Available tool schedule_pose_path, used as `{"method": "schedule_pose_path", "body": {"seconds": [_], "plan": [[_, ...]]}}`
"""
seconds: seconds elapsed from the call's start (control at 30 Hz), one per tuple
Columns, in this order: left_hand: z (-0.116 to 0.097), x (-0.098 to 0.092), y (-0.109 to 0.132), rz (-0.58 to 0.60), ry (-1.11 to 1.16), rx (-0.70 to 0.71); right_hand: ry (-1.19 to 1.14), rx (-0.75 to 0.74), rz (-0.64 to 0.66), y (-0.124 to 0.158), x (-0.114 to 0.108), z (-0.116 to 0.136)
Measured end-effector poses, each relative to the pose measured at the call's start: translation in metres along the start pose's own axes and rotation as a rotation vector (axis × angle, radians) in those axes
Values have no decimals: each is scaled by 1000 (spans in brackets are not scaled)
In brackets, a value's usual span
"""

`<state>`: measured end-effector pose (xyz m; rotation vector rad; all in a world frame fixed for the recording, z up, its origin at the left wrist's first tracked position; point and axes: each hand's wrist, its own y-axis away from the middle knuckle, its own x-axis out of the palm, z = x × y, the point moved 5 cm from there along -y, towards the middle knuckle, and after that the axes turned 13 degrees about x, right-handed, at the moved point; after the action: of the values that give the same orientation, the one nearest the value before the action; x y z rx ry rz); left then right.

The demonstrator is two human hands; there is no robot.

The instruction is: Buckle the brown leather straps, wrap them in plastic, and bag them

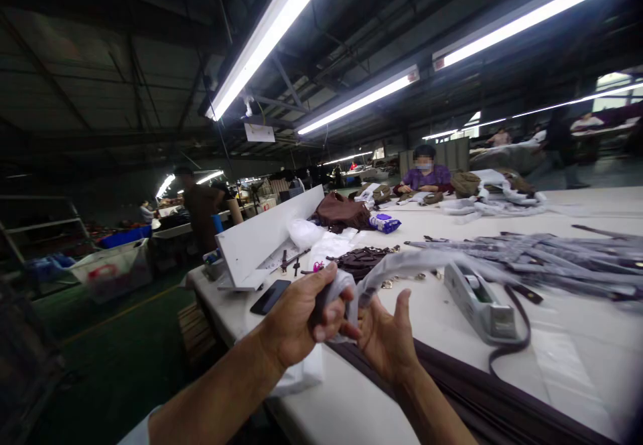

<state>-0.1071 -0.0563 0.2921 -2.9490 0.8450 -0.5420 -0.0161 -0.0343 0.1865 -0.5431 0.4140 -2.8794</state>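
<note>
My left hand (314, 307) is closed around a strap (422, 261) wrapped in whitish, see-through film, part of it bunched in the fist. From there the strap arches up and to the right, its far part blurred, passing over a grey tape dispenser (482, 301). Just right of the fist, my right hand (386, 341) has its palm turned up and thumb stretched out; its fingertips are partly hidden near the left hand. Below both hands, long dark brown strips (462, 391) lie along the table's near side.
A phone (271, 296) lies left of the hands, before a white upright board (271, 237). Dark small straps (364, 261) are heaped behind. Several film-wrapped straps (547, 257) spread at right. A brown bag (341, 212) lies farther back; a person in purple (426, 177) sits across the table.
</note>
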Motion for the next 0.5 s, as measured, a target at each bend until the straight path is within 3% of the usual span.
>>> {"method": "schedule_pose_path", "body": {"seconds": [0.1, 0.23, 0.3, 0.4, 0.5], "plan": [[-1, 10, -9, 12, 56, -9, -251, 28, 16, 1, -7, 5], [-15, 40, -13, 135, 121, 35, 199, -164, -251, 0, -26, 6], [-25, 59, -14, 227, 130, 67, 350, -164, -311, 1, -33, 0], [-52, 75, -23, 249, 73, 322, 473, -100, -334, 19, -39, -6], [-76, 75, -38, 231, -181, 703, 508, 43, -222, 61, -35, -10]]}}
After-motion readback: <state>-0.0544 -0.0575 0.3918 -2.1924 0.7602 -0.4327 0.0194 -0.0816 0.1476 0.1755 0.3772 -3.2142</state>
